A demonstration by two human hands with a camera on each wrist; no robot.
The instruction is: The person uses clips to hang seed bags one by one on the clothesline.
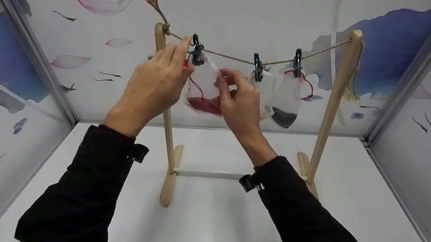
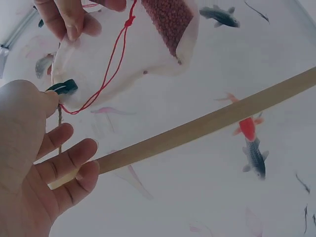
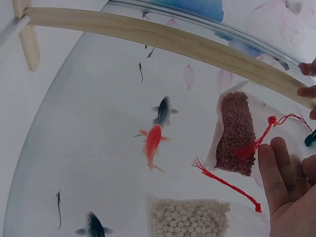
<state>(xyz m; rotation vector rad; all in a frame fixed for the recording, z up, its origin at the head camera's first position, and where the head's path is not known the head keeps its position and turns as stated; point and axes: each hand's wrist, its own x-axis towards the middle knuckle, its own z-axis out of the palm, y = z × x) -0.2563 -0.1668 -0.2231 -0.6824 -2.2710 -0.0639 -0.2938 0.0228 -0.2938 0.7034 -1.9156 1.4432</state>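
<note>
A sheer white drawstring bag (image 1: pixel 202 79) of small red beans hangs from a rope (image 1: pixel 229 57) by a dark green clip (image 1: pixel 197 50). Its red cord (image 2: pixel 113 64) loops down over the mesh. My right hand (image 1: pixel 241 103) pinches the bag's top edge between thumb and index finger, to the right of the clip. At the clip's left is my left hand (image 1: pixel 155 79), its fingers extended upward and the thumb touching the clip. In the left wrist view, the beans (image 2: pixel 170 22) bunch at the bag's bottom.
Two more bags hang to the right by green clips: one with white beads (image 3: pixel 190 217), one with dark contents (image 1: pixel 284 117). Wooden posts (image 1: pixel 332 110) carry the rope above a white table (image 1: pixel 203 225). Patterned panels (image 1: pixel 98 42) enclose the back and sides.
</note>
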